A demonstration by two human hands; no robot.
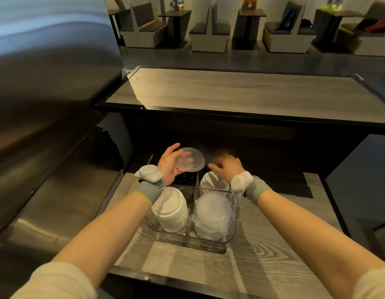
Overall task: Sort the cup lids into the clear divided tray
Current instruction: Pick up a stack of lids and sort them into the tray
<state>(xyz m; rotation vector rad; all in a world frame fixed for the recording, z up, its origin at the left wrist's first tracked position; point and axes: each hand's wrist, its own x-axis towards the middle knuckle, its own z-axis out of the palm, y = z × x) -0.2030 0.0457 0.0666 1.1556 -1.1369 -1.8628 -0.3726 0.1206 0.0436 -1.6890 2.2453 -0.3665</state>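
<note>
A clear divided tray [236,214] stands on the lower wooden shelf [273,255]. Its near left part holds a stack of white lids [169,209], its near right part a stack of frosted clear lids [213,214], and its far right part more white lids [210,180]. The far left part [186,179] looks dark, its contents unclear. My left hand [169,164] holds a clear round lid [190,159] above that far left part, palm turned right. My right hand [227,166] hovers over the far right lids, motion-blurred, fingers bent, with nothing visible in it.
A higher wooden counter [241,93] runs across behind the shelf, with a dark recess beneath it. A stainless steel surface [47,147] fills the left side. Booth seats and small tables [209,33] line the far wall.
</note>
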